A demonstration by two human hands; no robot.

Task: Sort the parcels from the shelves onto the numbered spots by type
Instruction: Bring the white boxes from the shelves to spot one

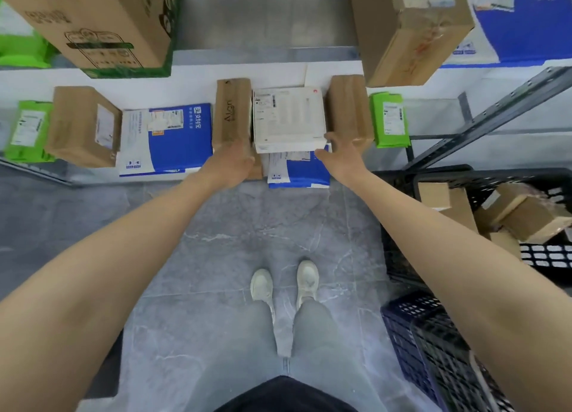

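Observation:
Parcels lie on a low white shelf (192, 80) in front of me. A white box (288, 117) with a printed label sits on a blue-and-white mailer (305, 173), between two brown cardboard boxes. My left hand (230, 165) rests on the near end of the left brown box (233, 111); its fingertips are hidden. My right hand (342, 157) is spread at the white box's near right corner, thumb by the mailer, fingers against the right brown box (349, 105). Neither hand plainly grips anything.
Further left lie another blue-and-white mailer (173, 142), a brown box (83, 126) and a green parcel (28, 131); a green parcel (390, 119) lies at the right. Large cartons (99, 21) stand above. Black crates (483, 207) with small boxes stand at my right, beside a metal rack (501, 114).

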